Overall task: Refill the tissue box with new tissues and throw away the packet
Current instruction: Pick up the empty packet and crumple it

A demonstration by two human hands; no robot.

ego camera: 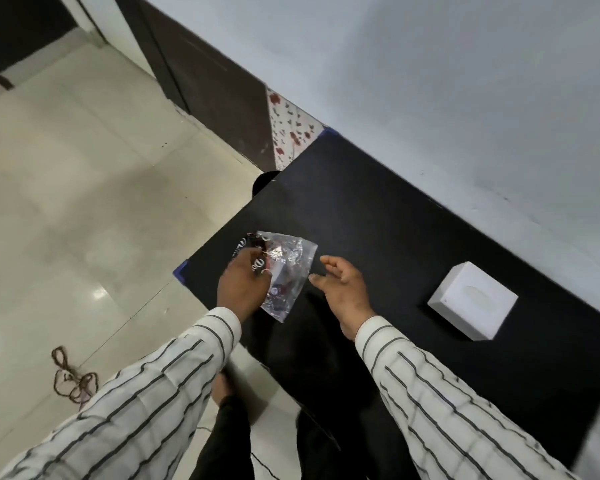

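A crumpled clear plastic packet (289, 271) with dark print hangs flat and limp over the near left corner of the black table (378, 230). My left hand (242, 285) grips the packet's left edge. Just right of the packet, my right hand (345, 291) hovers open, fingers spread, holding nothing. A white tissue box (471, 301) stands on the table further right, its oval top slot showing tissue.
A grey wall (465, 98) runs along the table's far edge. Left of the table lies pale tiled floor (84, 202) with a brown cord (71, 377) on it. A round dark object (264, 180) peeks out at the table's left edge.
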